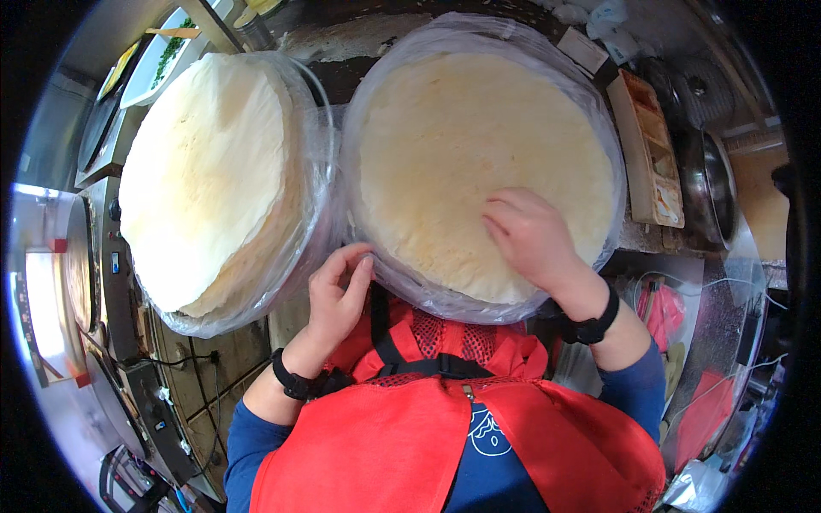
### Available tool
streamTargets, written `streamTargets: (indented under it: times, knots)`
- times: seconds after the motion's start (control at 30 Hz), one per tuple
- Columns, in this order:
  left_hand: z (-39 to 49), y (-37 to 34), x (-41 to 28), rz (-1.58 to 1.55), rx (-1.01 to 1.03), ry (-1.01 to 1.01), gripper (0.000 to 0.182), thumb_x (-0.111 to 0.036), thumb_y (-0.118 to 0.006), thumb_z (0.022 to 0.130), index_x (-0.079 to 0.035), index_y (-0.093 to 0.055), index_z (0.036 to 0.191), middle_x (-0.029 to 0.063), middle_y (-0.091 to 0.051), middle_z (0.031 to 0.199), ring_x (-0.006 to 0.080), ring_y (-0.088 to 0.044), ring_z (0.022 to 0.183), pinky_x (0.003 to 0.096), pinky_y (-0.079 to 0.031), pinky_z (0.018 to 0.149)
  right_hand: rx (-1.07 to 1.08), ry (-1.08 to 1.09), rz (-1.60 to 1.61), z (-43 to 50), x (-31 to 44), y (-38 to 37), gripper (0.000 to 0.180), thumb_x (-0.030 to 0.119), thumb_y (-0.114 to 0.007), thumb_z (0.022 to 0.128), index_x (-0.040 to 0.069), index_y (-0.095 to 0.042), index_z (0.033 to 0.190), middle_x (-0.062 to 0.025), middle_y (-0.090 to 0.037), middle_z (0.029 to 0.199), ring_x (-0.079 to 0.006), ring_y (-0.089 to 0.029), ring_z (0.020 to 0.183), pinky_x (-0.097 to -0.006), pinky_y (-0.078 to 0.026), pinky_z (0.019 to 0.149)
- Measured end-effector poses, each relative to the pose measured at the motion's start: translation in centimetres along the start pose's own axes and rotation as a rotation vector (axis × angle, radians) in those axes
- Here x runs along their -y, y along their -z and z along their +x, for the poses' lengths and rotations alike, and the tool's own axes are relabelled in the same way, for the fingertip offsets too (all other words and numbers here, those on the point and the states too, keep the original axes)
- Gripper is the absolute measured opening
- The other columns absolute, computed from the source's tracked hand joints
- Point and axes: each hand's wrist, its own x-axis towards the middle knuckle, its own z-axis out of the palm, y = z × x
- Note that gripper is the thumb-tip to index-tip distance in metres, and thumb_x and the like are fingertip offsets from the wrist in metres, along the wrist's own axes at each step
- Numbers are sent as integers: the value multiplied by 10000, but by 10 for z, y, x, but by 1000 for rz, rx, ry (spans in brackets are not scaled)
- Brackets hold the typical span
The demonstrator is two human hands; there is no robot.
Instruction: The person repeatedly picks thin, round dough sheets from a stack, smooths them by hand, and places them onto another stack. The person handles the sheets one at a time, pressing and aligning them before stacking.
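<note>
A broad stack of thin round pale flatbreads (474,141) lies before me, with clear plastic film (423,292) gathered around its rim. At the near left of that rim, my left hand (337,295) pinches the edge of the film between thumb and fingertips. My right hand (532,237) is over the lower right part of the top sheet, fingers curled and slightly blurred. Whether it touches the sheet or has anything between its fingertips cannot be told. To the left stands a second stack of flatbreads (205,173), also bordered by plastic film (308,211).
A compartmented seasoning box (648,151) and a metal bowl (718,186) stand to the right. At the far left are a round griddle (80,263) and a white tray (138,83) holding chopped greens (170,54). A black cable (186,361) hangs below the left stack.
</note>
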Motion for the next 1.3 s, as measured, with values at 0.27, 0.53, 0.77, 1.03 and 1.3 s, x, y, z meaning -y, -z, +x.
streamTargets:
  times: [0.27,0.53,0.77,1.03,1.3]
  knots:
    - [10,-17,-6,-216,100,282,296,-94,-610,1007,16,-573,1279,3,-628,822,70,-580,725,228,-471,648,-61,237,45,29,29,-36,277,91,-628,795,42,-684,1062,-112,-603,974,-304,-610,932,-413,-513,784]
    - [11,-21,-10,-127,-6,104,332,-60,-650,954,6,-579,1271,58,-646,966,127,-616,820,268,-508,716,65,431,6,51,21,-37,156,125,-615,763,43,-635,894,-75,-570,878,-267,-609,865,-370,-529,695]
    - [23,-22,-12,571,154,-618,473,-69,-752,792,-1,-627,1242,210,-580,1293,437,-512,1285,536,-425,1082,214,776,-133,74,12,-24,118,145,-611,768,51,-641,835,-47,-565,833,-212,-611,827,-339,-540,670]
    - [25,-23,-4,602,194,-621,429,-102,-759,804,22,-652,1200,191,-589,1290,419,-520,1293,551,-418,1082,183,806,-154,77,13,-30,136,164,-611,773,47,-618,840,-64,-567,827,-234,-611,809,-351,-529,667]
    - [24,-25,-4,642,185,-630,473,-118,-730,830,3,-623,1275,164,-586,1310,373,-519,1305,537,-403,1090,42,342,-85,53,25,-51,146,166,-594,811,45,-578,892,-139,-599,894,-322,-620,856,-410,-526,735]
